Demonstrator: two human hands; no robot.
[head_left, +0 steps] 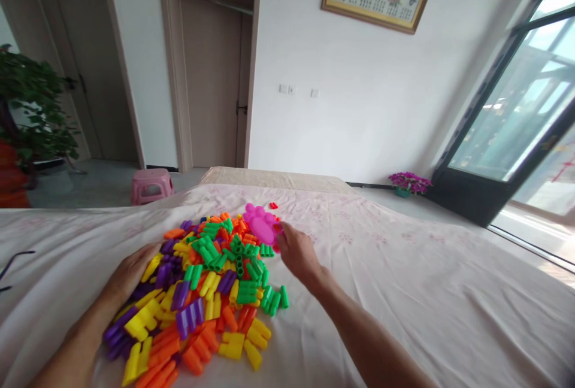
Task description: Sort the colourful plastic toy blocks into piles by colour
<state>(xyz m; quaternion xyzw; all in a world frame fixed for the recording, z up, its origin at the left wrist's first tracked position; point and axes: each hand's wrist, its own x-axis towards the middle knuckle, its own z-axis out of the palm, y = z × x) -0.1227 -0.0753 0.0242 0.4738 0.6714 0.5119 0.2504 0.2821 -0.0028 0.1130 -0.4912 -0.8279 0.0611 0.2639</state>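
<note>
A heap of plastic building blocks in purple, yellow, orange and green lies on the cloth in front of me. My left hand rests against the heap's left side, fingers stretched out along it and their tips partly hidden by the blocks. At the far right of the heap, my right hand grips the edge of a bright pink, flower-shaped plastic piece. That piece is tilted toward me above the blocks. A few red blocks show close to the right fingers, and a small red block lies apart beyond them.
A pale flowered cloth covers the wide surface under the heap. Thin dark glasses-like arms lie at the left edge. Beyond stand a pink stool, a leafy plant and purple flowers near a glass door.
</note>
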